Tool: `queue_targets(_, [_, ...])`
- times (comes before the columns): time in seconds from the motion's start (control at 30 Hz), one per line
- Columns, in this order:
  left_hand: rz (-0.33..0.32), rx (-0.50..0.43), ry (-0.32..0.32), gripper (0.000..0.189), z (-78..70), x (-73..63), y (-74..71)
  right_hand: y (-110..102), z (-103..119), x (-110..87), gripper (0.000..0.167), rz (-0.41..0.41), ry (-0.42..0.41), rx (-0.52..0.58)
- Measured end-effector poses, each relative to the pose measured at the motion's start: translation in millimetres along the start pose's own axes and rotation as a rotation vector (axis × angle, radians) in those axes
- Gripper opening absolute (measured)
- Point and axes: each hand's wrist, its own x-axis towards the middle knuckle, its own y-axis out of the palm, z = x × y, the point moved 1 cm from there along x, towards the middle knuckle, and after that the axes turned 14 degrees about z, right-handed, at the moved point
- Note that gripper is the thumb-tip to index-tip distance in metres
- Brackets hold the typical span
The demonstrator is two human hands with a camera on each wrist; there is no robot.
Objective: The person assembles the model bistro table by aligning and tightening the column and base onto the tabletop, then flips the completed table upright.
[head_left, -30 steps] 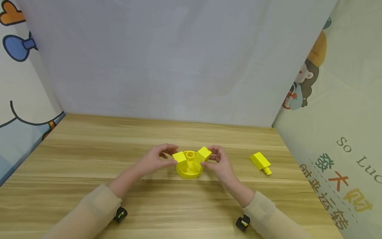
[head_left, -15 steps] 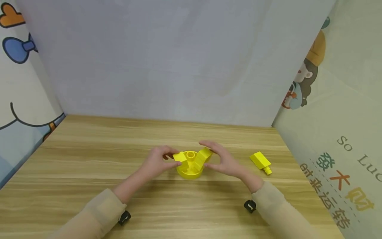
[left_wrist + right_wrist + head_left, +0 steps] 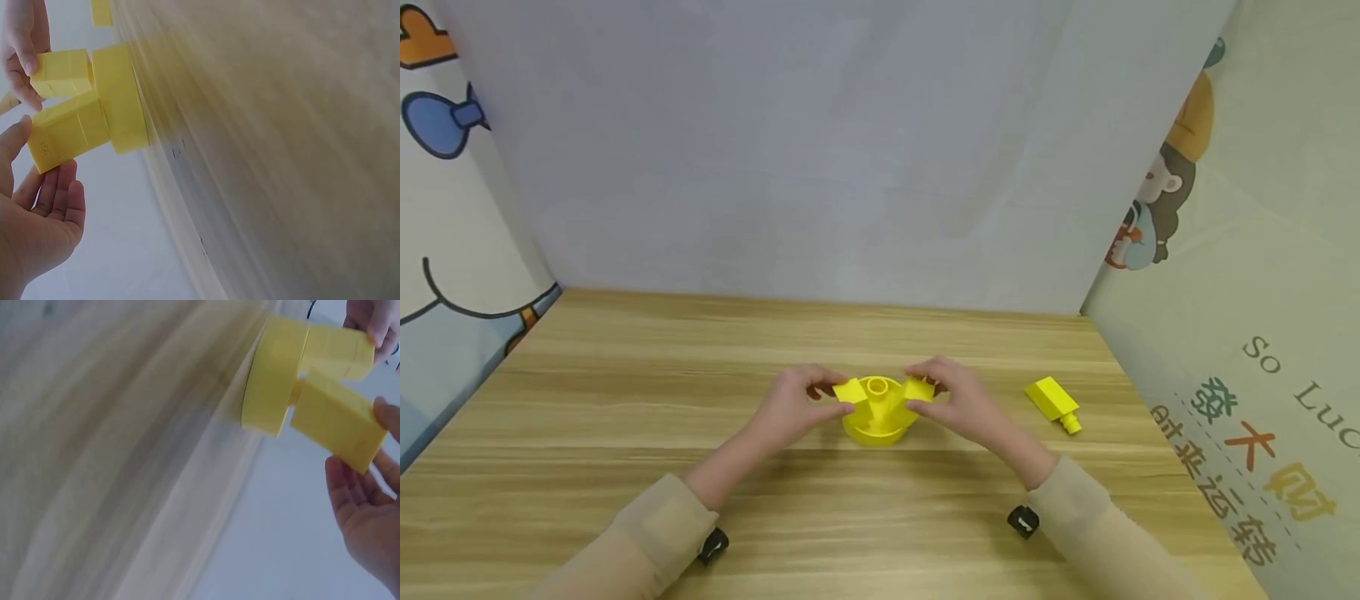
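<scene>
A round yellow base with a raised ring near its far side sits on the wooden table. My left hand pinches a yellow block standing at the base's left side, thumb on the near face and fingers behind. In the left wrist view this block leans outward, its lower end against the base. My right hand pinches a second yellow block at the right side. The right wrist view shows that block tilted, with a narrow neck between it and the base.
A third yellow block with a stepped peg on one end lies on the table to the right. A pale cloth hangs behind the table, and printed cloths stand at both sides.
Half a second ago the right hand's fingers were spread around its block; now they pinch it again, and the block has turned more upright. The left hand keeps its hold, nearly still.
</scene>
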Motion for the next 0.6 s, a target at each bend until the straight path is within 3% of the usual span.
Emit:
queue_targets(0.13, [-0.001, -0.002, -0.008, 0.036, -0.1, 0.6, 1.3, 9.8, 7.8, -2.5, 0.035, -0.116, 0.074, -0.025])
queue_targets(0.3, [0.002, -0.015, -0.012, 0.037, -1.9, 1.3, 1.8, 16.8, 13.1, -4.8, 0.032, -0.181, 0.06, -0.125])
queue_targets(0.43, [0.001, -0.021, -0.014, 0.037, -1.5, 1.2, 2.1, 11.6, 9.3, -5.7, 0.035, -0.121, -0.03, -0.127])
queue_targets(0.6, [-0.004, -0.018, -0.03, 0.036, -0.1, 0.4, 2.8, -6.1, -1.7, -8.7, 0.043, 0.054, -0.202, -0.033])
